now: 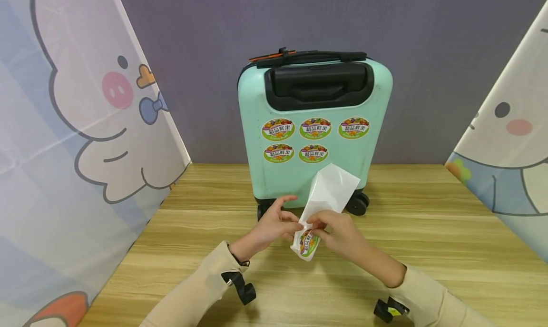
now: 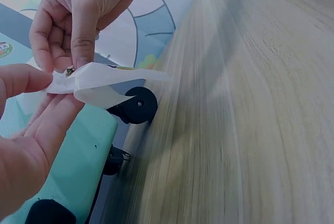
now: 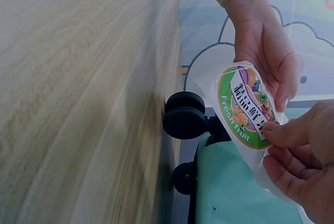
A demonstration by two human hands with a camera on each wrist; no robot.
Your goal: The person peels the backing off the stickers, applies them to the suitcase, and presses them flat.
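A white strip of sticker backing paper (image 1: 331,189) bends up in front of a mint-green suitcase (image 1: 274,182). My left hand (image 1: 274,226) pinches the strip by its left edge between thumb and fingers, index finger lifted in the head view. An oval "Fresh Fruit" sticker (image 3: 245,104) lies on the strip's near end. At that sticker's edge my right hand (image 1: 342,234) pinches with thumb and fingers, the thumb on its printed face in the right wrist view. Whether the edge has lifted from the paper I cannot tell. In the left wrist view the strip (image 2: 104,80) is seen edge-on, its end curling.
Several matching stickers (image 1: 314,128) are stuck on the suitcase in two rows. It stands upright on a wood-grain table (image 1: 214,193), on black wheels (image 1: 357,204), against a grey back panel (image 1: 205,79). Cartoon-printed sheets (image 1: 64,174) flank both sides.
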